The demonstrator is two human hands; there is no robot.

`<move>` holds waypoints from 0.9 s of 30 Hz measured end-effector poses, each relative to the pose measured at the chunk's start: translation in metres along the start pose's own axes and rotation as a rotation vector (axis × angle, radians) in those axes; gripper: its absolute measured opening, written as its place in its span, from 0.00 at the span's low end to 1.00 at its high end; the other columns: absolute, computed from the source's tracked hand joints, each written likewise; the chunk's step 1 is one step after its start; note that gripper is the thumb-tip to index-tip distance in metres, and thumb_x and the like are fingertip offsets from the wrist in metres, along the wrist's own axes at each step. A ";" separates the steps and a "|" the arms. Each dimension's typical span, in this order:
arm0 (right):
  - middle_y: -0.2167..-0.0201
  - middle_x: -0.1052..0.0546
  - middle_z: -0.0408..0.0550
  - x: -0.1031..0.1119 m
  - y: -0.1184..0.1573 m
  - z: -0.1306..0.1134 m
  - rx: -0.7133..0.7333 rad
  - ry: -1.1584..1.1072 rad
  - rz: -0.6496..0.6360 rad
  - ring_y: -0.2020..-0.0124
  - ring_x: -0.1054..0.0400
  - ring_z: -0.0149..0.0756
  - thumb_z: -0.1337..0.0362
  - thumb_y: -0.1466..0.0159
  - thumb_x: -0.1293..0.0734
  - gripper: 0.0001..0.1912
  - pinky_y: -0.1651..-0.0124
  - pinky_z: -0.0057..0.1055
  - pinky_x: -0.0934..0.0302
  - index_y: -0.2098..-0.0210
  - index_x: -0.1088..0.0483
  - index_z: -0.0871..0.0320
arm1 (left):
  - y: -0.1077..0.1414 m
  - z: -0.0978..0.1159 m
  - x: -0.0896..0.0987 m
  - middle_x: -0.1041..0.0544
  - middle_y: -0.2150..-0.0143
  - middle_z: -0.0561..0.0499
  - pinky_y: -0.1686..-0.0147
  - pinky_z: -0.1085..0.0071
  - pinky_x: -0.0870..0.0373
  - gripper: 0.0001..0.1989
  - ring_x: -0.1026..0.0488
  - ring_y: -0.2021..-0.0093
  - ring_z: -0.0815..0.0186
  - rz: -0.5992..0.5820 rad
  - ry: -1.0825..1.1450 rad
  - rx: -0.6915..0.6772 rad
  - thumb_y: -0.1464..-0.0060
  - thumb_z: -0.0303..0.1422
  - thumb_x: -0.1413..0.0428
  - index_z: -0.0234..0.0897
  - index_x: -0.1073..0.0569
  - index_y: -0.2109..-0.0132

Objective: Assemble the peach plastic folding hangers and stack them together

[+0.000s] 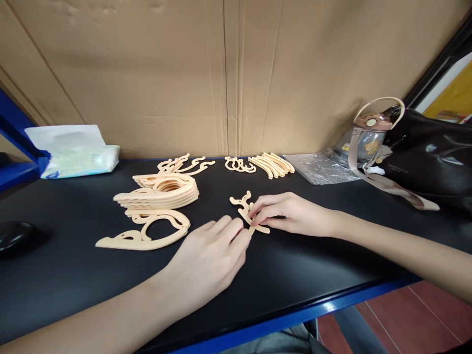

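Near the middle of the black table, several cream plastic pieces (243,200) meet between my hands. My left hand (217,250) is closed on the lower end of one piece, its fingertips hiding part of it. The fingers of my right hand (280,214) pinch the pieces from the right side, where they cross. To the left lies a stack of folded cream hangers (158,199), with another folded hanger (147,241) in front of it. Behind are loose curved arms (186,164), small hooks (239,165) and a row of slim curved strips (272,164).
A tissue pack (79,160) stands at the back left, and a black mouse (14,236) lies at the left edge. Clear plastic bags (320,168), a strapped bottle (370,137) and a black bag (435,157) occupy the back right. Cardboard (165,78) rises behind the table (92,275).
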State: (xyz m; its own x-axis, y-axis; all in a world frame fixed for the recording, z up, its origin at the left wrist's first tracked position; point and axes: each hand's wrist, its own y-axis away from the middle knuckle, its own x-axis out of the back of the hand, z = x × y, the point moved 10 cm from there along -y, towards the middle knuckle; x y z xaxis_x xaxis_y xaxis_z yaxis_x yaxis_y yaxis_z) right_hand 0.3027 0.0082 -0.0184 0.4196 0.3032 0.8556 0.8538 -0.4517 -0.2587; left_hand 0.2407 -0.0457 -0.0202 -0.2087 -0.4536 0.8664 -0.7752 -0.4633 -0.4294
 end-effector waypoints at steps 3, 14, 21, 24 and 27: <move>0.55 0.23 0.48 0.004 0.001 -0.001 -0.026 -0.071 -0.012 0.55 0.29 0.30 0.71 0.33 0.38 0.09 0.50 0.26 0.37 0.60 0.25 0.59 | -0.005 -0.010 -0.004 0.28 0.68 0.50 0.78 0.68 0.36 0.06 0.28 0.70 0.61 -0.032 -0.002 0.111 0.40 0.27 0.51 0.33 0.29 0.60; 0.57 0.22 0.47 0.064 -0.035 0.092 -0.366 0.544 0.214 0.58 0.29 0.37 0.67 0.33 0.38 0.10 0.59 0.30 0.40 0.58 0.24 0.56 | -0.022 0.002 -0.022 0.28 0.50 0.45 0.54 0.64 0.29 0.21 0.30 0.50 0.58 -0.130 0.020 -0.096 0.43 0.16 0.53 0.36 0.31 0.46; 0.62 0.22 0.52 0.061 -0.068 0.136 -0.490 0.575 0.180 0.63 0.28 0.40 0.64 0.36 0.36 0.10 0.66 0.29 0.44 0.65 0.22 0.59 | -0.015 0.015 -0.018 0.28 0.48 0.43 0.54 0.64 0.34 0.11 0.32 0.46 0.56 -0.091 -0.039 -0.230 0.37 0.22 0.55 0.32 0.29 0.53; 0.71 0.22 0.52 0.057 -0.075 0.144 -0.557 0.574 0.183 0.70 0.28 0.39 0.68 0.38 0.37 0.11 0.69 0.30 0.47 0.70 0.22 0.60 | -0.015 0.016 -0.019 0.27 0.49 0.44 0.52 0.63 0.35 0.12 0.30 0.49 0.57 -0.080 -0.081 -0.239 0.36 0.22 0.57 0.31 0.29 0.54; 0.73 0.22 0.53 0.056 -0.078 0.150 -0.610 0.558 0.209 0.72 0.29 0.39 0.69 0.40 0.37 0.11 0.70 0.30 0.47 0.71 0.22 0.61 | -0.015 0.018 -0.019 0.27 0.49 0.43 0.47 0.61 0.38 0.12 0.30 0.50 0.58 -0.071 -0.131 -0.263 0.37 0.21 0.56 0.31 0.30 0.54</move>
State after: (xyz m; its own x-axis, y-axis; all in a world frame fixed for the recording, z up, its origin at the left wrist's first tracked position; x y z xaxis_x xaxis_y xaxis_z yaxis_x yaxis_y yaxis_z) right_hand 0.3054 0.1861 -0.0172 0.1996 -0.2222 0.9543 0.3930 -0.8740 -0.2857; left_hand 0.2664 -0.0438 -0.0347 -0.0824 -0.5296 0.8442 -0.9165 -0.2925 -0.2730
